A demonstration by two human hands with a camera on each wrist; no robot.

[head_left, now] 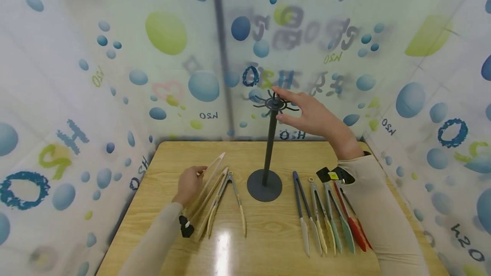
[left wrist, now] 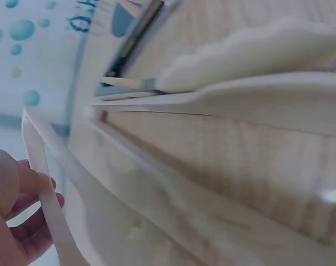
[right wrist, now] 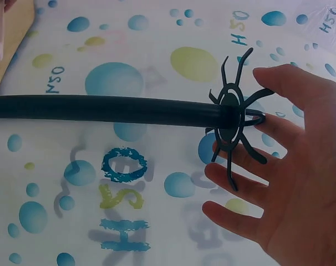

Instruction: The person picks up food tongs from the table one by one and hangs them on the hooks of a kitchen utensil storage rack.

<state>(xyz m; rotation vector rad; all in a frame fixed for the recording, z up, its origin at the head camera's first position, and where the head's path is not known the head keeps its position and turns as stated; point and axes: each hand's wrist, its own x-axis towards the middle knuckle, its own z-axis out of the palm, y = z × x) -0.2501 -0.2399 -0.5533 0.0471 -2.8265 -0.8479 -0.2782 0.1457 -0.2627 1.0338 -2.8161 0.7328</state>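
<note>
My left hand [head_left: 190,186] pinches one arm of a pair of pale pinkish tongs [left wrist: 62,155] near its bent end, which points up. The tongs are raised at the left of the table, partly overlapping other tongs in the head view. A dark metal stand [head_left: 270,148] with a round base rises at the middle of the table, topped by a ring of curved hooks [right wrist: 229,119]. Around that hook ring my right hand [head_left: 310,114] is spread, thumb on one side and fingers on the other. Nothing hangs on the hooks.
Beside the left hand lie wooden-looking tongs [head_left: 205,210] and steel tongs with cream tips [head_left: 241,210]. Several tongs lie in a row at the right: dark blue-handled ones [head_left: 303,216], cream-tipped, green-tipped and red ones [head_left: 354,229]. Patterned curtains [head_left: 96,110] surround the wooden table [head_left: 264,246].
</note>
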